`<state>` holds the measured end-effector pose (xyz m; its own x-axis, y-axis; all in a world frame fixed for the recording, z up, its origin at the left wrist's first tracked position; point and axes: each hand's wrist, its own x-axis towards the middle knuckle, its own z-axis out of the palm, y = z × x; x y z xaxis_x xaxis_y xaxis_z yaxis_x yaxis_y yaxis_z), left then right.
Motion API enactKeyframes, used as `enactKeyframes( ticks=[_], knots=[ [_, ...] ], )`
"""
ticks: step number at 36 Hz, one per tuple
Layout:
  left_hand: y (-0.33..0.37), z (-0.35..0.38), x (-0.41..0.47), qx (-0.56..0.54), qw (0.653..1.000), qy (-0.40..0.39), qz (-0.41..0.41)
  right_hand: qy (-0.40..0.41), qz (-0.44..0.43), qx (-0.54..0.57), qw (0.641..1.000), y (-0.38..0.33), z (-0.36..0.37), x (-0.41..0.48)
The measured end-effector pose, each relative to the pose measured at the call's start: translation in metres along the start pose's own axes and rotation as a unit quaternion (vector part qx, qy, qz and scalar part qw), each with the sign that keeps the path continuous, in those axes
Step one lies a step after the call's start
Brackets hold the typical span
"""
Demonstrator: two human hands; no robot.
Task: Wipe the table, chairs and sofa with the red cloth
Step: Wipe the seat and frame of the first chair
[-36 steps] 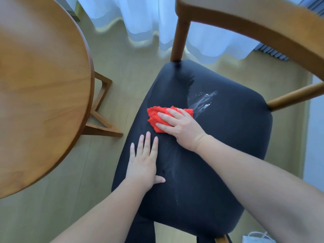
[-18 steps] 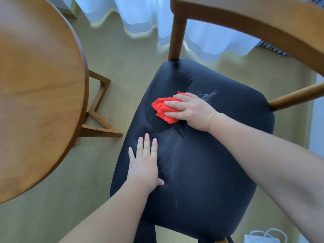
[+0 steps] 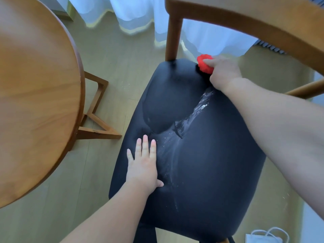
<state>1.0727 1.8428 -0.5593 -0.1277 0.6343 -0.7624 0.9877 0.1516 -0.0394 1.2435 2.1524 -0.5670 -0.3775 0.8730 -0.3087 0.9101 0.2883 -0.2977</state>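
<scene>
At the far edge of the black chair seat (image 3: 201,163), the right hand (image 3: 223,72) presses its curled fingers onto the bunched red cloth (image 3: 204,64). Left hand (image 3: 144,165) lies flat, fingers stretched, near the seat's front-left edge; round table (image 3: 35,93) stands alongside.

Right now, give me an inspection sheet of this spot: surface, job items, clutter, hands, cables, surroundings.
Surface: black chair seat, with whitish streaks and specks running from its middle toward the far edge.
Job's things: red cloth, bunched at the seat's far edge; round wooden table to the left, its visible top bare.
Clutter: white bag with handles on the floor, near right.
Hands: right hand pressing the cloth onto the seat; left hand flat on the seat, holding nothing.
Cables: nothing seen.
Surroundings: wooden chair back, white curtain, light wood floor.
</scene>
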Motion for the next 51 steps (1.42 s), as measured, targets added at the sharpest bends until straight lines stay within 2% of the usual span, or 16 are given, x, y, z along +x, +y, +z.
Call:
enactKeyframes(
  ticks=[7,15,20,25,30,35,40,45,47,51],
  knots=[
    [-0.001,0.000,0.001,0.005,1.000,-0.010,0.000,-0.017,0.005,0.067,0.998,0.000,0.009,-0.015],
    [-0.001,-0.001,0.001,0.005,1.000,-0.009,-0.003,0.038,-0.046,0.085,0.995,-0.011,0.023,-0.060],
    [0.000,-0.002,0.000,0.001,1.000,-0.007,-0.003,0.069,-0.112,0.080,0.988,-0.017,0.043,-0.095],
    [0.001,-0.003,0.001,0.002,1.000,-0.009,-0.005,0.152,-0.198,0.067,0.966,-0.034,0.070,-0.143],
    [0.001,-0.003,0.000,0.002,1.000,-0.005,-0.007,0.107,-0.209,0.079,0.969,-0.046,0.093,-0.192],
    [0.002,-0.003,0.001,0.003,1.000,0.004,-0.008,0.102,-0.237,0.033,0.965,-0.042,0.095,-0.202],
    [0.000,-0.002,0.000,0.001,1.000,0.007,-0.006,0.093,-0.348,-0.036,0.932,-0.025,0.089,-0.203],
    [0.002,-0.002,0.001,0.002,1.000,0.004,-0.005,0.075,-0.484,-0.089,0.867,-0.002,0.070,-0.165],
    [0.001,-0.002,0.001,0.005,1.000,0.009,-0.004,0.063,-0.512,-0.109,0.850,0.004,0.066,-0.154],
    [0.000,0.000,0.000,0.006,1.000,0.013,-0.003,0.049,-0.528,-0.129,0.838,0.006,0.061,-0.143]
  ],
)
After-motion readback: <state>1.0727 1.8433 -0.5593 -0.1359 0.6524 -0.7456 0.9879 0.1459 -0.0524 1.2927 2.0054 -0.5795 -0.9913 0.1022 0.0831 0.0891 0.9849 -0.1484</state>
